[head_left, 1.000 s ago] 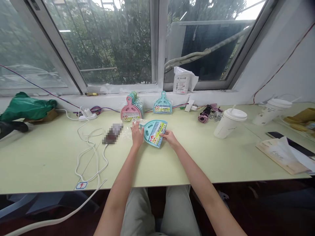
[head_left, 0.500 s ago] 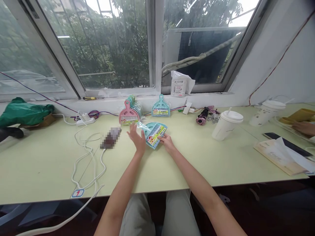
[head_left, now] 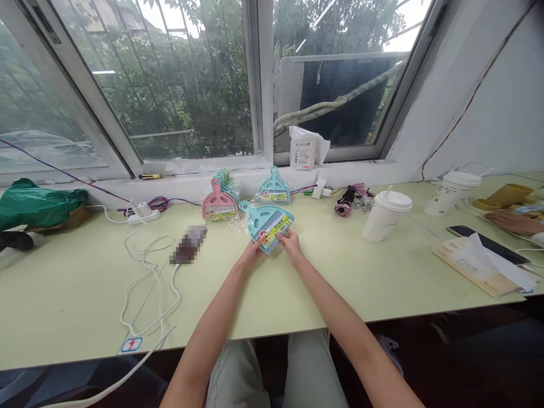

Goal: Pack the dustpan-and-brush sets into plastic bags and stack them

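Observation:
Both hands grip a light-blue mini dustpan-and-brush set (head_left: 263, 218) in clear wrap, tilted with its handle up to the left. My left hand (head_left: 252, 253) is closed on its lower left edge. My right hand (head_left: 290, 243) pinches the lower right edge beside the yellow label. Behind it, against the wall, leans another blue dustpan set (head_left: 274, 186). To the left of that stands a row of similar sets, a pink dustpan set (head_left: 220, 203) in front and several green ones behind it.
White cables (head_left: 158, 277) and a pixelated object (head_left: 188, 245) lie left. A power strip (head_left: 144, 215) and green bag (head_left: 38, 201) sit farther left. On the right are a lidded cup (head_left: 386, 215), a folding umbrella (head_left: 346, 201), tissues (head_left: 480, 263), a phone (head_left: 488, 245) and another person's hand (head_left: 516, 221).
My left hand has come from the dustpan set's handle side, fingers spread, down to its lower edge and closed on it. The handle, covered before, now shows. The view has shifted slightly.

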`<state>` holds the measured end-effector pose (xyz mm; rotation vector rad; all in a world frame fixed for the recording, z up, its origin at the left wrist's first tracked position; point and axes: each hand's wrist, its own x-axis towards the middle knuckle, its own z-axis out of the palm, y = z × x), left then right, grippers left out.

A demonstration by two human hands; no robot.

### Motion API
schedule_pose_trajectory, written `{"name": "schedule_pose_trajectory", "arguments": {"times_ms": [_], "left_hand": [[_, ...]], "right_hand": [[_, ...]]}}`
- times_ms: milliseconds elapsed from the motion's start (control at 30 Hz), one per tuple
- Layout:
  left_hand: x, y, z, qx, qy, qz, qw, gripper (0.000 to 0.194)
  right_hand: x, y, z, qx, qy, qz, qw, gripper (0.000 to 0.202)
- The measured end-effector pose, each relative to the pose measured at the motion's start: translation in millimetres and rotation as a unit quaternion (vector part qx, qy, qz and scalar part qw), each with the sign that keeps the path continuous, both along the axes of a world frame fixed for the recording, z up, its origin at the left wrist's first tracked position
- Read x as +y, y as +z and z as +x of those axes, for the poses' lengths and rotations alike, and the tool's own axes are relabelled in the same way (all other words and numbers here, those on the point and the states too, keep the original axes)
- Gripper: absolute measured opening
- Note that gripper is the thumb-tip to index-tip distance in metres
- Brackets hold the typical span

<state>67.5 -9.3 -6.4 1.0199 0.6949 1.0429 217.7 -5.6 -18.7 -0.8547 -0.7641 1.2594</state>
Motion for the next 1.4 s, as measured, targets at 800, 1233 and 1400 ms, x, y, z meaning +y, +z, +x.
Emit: {"name": "schedule_pose_trajectory", "arguments": {"times_ms": [800,1233,1400], "left_hand": [[-4.4,3.2,10.8,0.016,0.043,-0.020,0.999,0.048],[-7.8,3.7,18.0,-0.017,-0.032,0.031,0.999,0.054],[-3.2,3.7,12.4,0.015,0.082,0.048,0.995,0.057]], "right_hand": [[-0.7,7.8,5.4,0.016,-0.008,-0.023,1.000,0.035],[-5.4,18.2,9.6,0.023,-0.040,0.009,0.999,0.035],[-3.6,15.0,9.9,0.022,-0.032,0.001,0.999,0.037]]}}
